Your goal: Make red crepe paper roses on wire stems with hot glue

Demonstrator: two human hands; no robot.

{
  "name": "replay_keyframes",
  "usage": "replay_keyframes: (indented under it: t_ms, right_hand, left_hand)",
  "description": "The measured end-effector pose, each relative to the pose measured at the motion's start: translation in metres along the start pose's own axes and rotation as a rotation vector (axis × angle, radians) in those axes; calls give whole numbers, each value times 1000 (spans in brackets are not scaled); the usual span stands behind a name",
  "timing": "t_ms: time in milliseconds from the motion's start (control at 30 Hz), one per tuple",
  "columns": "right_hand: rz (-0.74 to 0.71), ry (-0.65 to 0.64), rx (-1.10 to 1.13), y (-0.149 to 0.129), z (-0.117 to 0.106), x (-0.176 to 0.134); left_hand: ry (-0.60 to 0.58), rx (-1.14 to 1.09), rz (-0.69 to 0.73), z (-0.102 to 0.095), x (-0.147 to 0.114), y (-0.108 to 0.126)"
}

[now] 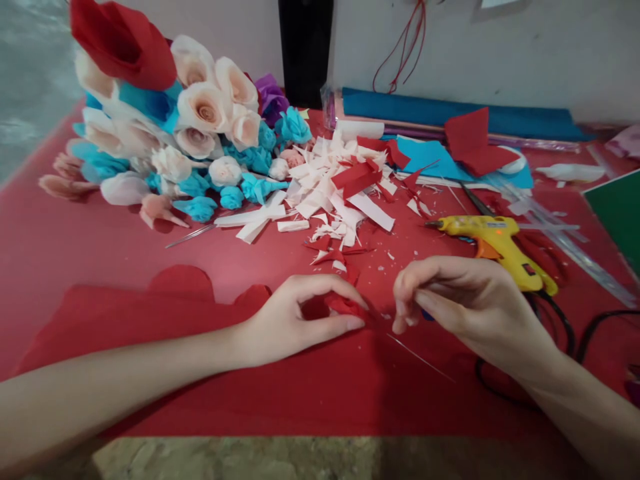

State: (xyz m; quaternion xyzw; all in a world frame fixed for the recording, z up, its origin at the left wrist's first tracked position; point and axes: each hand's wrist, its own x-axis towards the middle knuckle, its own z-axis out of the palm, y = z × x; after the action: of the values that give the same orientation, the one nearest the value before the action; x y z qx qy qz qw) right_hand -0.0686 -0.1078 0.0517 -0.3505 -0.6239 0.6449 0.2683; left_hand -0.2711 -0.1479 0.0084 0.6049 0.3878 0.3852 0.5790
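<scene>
My left hand [293,317] rests low over the red table, its thumb and fingers pinched around a small rolled piece of red crepe paper [345,305]. To its right, my right hand [465,300] hovers with fingers curled toward the thumb; whatever sits between the fingertips, if anything, cannot be made out. A thin pale wire or strand [423,358] shows just below that hand. Red crepe paper sheets [125,320] with rounded edges lie under and beyond my left forearm. Behind my right hand is a yellow glue gun [483,230] with its nozzle pointing left.
Paper flowers [205,110] in white, blue and red crowd the back left. White and red paper scraps [345,193] are heaped mid-table. Clear glue sticks [575,240] and red-handled pliers [545,253] lie at right. A black cord [563,320] runs beside my right wrist.
</scene>
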Motion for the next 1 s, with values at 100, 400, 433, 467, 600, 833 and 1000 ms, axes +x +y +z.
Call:
replay_keyframes:
  t_ms: [100, 400, 433, 467, 600, 833, 1000]
  right_hand:
    - [-13, -17, 15, -1, -1, 0]
    - [-5, -20, 32, 0, -1, -2]
    - [3, -15, 38, 1, -1, -2]
    - [10, -11, 45, 2, 0, -1]
    - [31, 9, 53, 4, 0, -1]
    - [45, 61, 11, 3, 1, -3]
    - [60, 71, -18, 1, 2, -2]
  left_hand:
    - [-1, -2, 0, 0, 0, 0]
    - [3, -6, -17, 1, -2, 1]
    - [4, -5, -18, 1, -2, 0]
    - [6, -3, -17, 2, -2, 0]
    - [20, 12, -9, 2, 0, -1]
    - [24, 22, -2, 1, 0, 0]
    - [10, 7, -26, 1, -1, 0]
